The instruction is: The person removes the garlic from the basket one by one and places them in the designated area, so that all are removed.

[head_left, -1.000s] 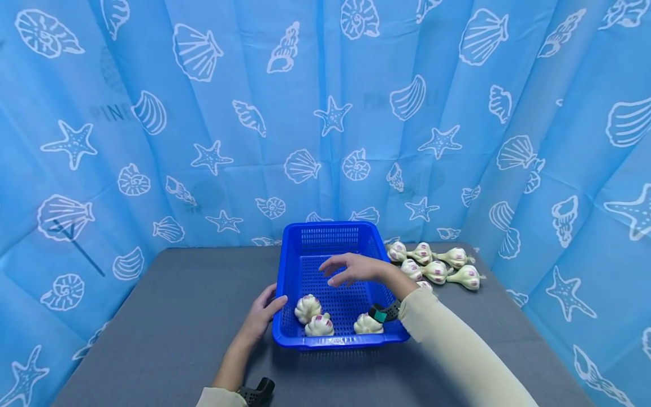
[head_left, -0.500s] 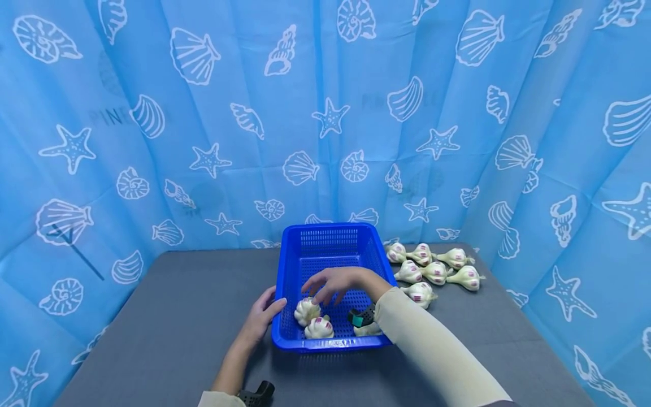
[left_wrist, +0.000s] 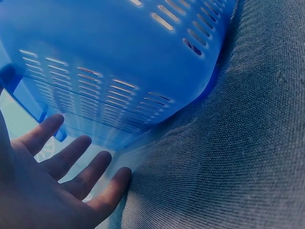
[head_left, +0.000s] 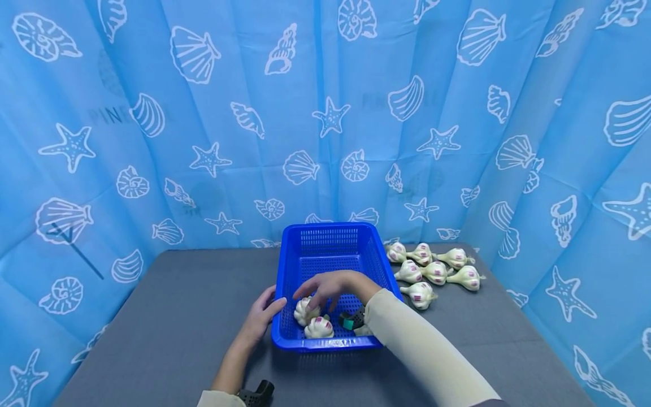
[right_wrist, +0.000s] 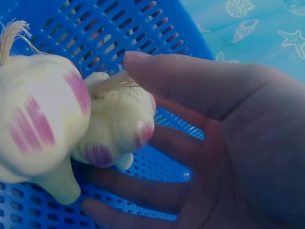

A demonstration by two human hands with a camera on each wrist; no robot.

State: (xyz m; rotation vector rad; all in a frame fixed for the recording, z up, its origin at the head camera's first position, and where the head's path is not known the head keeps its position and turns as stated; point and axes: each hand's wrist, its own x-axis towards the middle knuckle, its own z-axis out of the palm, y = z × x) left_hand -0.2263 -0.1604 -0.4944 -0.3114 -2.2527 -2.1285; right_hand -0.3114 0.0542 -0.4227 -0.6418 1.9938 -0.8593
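Note:
A blue perforated plastic basket (head_left: 330,343) has several garlic bulbs inside near its front edge. My right hand (head_left: 330,285) reaches down into it over the rear left garlic bulb (head_left: 304,312). In the right wrist view, the thumb lies by this bulb's (right_wrist: 119,119) root end, with the other fingers extended beside and below it; no firm grip shows. A nearer garlic bulb (right_wrist: 43,119) lies alongside. Another bulb (head_left: 362,330) is mostly hidden by my right wrist. My left hand (head_left: 261,316) rests at the basket's left side, thumb by the rim, its fingers (left_wrist: 95,167) straight.
Several more garlic bulbs (head_left: 434,272) lie in rough rows on the grey cloth-covered table (head_left: 203,294), right of the basket. A blue curtain (head_left: 325,113) with white shell prints surrounds the table's back and sides.
My right hand has moved left and down in the basket, from above its middle to the rear left garlic bulb. My left hand has stayed at the basket's side.

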